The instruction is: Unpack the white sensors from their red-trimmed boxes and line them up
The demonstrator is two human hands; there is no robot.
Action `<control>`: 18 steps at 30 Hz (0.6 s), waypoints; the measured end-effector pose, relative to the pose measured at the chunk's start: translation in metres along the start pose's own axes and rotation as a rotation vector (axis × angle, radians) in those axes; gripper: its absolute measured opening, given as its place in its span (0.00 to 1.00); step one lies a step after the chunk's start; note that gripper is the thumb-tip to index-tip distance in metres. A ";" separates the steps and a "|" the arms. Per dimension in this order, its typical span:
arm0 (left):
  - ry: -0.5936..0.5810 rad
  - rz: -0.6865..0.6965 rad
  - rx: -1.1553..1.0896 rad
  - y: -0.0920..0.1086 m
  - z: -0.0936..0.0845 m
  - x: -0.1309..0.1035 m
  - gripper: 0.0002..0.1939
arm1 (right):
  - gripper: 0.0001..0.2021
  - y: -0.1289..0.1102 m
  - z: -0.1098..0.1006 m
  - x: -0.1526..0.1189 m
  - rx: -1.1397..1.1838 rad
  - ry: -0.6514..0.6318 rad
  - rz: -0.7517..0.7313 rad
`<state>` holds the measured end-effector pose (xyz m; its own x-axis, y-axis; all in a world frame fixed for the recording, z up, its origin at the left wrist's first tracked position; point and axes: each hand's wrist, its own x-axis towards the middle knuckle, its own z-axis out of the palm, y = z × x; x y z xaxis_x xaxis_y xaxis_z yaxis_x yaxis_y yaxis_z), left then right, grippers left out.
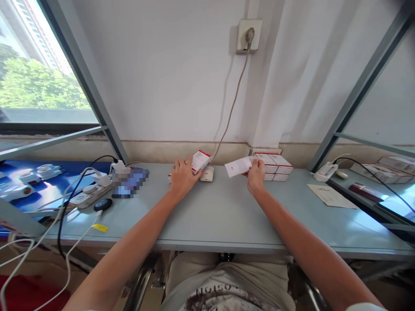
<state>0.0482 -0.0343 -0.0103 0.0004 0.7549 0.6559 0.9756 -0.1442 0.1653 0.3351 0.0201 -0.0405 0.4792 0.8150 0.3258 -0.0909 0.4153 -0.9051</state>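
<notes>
My left hand point(182, 176) is closed around a small white box with red edges point(201, 160), tilted up above the tabletop; my fingers and palm cover its left part. Right beside that hand lies a small cream-coloured square piece point(207, 174). Between the fingers of my right hand point(256, 175) is a flat white packet with a small red mark point(238, 167), held out toward the left. Whether it is a card or a sleeve, I cannot tell. Close behind my right hand sits a bundle of white and red boxes point(275, 166) with a dark band around it.
On the left of the grey table point(223, 216) are a power strip point(92, 192), a phone point(131, 182), a round black device point(103, 204) and loose cables. A paper sheet point(330, 195) and a white adapter point(325, 171) lie at right. Metal frames point(337, 108) flank the table; a cord hangs from a wall socket point(249, 36).
</notes>
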 end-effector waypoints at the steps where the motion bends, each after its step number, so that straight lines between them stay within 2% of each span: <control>1: 0.007 0.004 0.022 0.000 0.000 0.000 0.31 | 0.23 -0.001 0.001 -0.001 0.004 0.049 0.030; 3: 0.014 0.008 0.051 0.000 -0.001 0.000 0.30 | 0.23 -0.004 0.002 -0.003 0.011 0.103 0.071; 13: -0.038 0.111 0.122 0.010 0.007 -0.012 0.24 | 0.20 -0.011 0.006 -0.008 0.010 0.094 0.099; 18: -0.082 0.100 0.074 0.017 0.002 -0.016 0.29 | 0.20 -0.009 0.005 -0.007 -0.006 0.060 0.086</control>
<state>0.0653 -0.0471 -0.0195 0.1134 0.7894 0.6033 0.9833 -0.1762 0.0457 0.3286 0.0127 -0.0338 0.5213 0.8218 0.2300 -0.1290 0.3422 -0.9307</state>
